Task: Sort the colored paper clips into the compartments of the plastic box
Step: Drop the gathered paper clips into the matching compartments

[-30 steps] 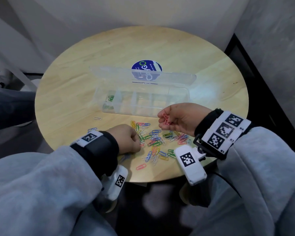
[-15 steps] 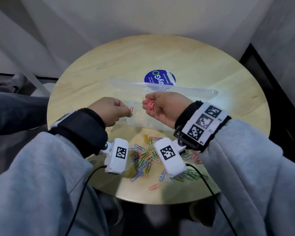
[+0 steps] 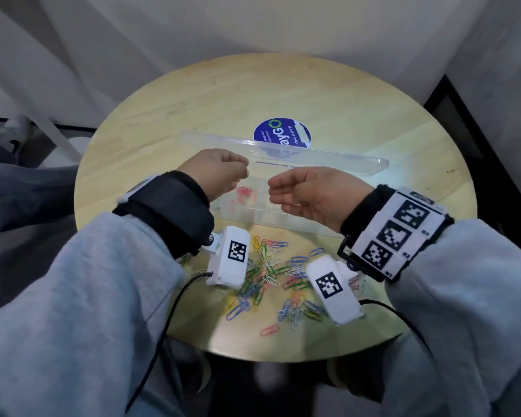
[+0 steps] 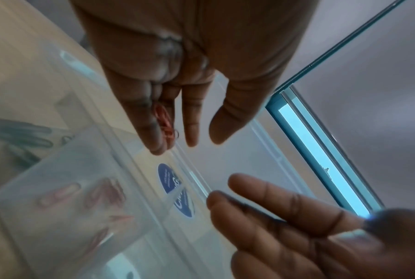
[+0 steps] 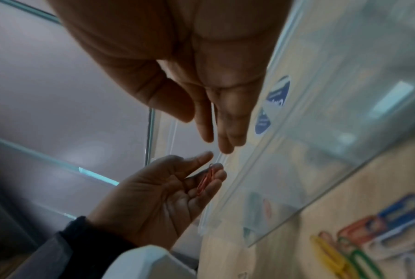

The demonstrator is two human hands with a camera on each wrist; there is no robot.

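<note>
the right hand (image 3: 310, 197) has dropped its red clips into the clear plastic box (image 3: 283, 215) and hangs slack-fingered, empty; left hand (image 3: 220, 173) (over that compartment, to drop) cradles one red paper clip (image 5: 205, 182).

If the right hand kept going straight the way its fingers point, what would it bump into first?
Probably the left hand. The right hand points its open fingers across the clear box at it, with only a small gap between. Depth is hard to judge, so it might just slip past.
</note>
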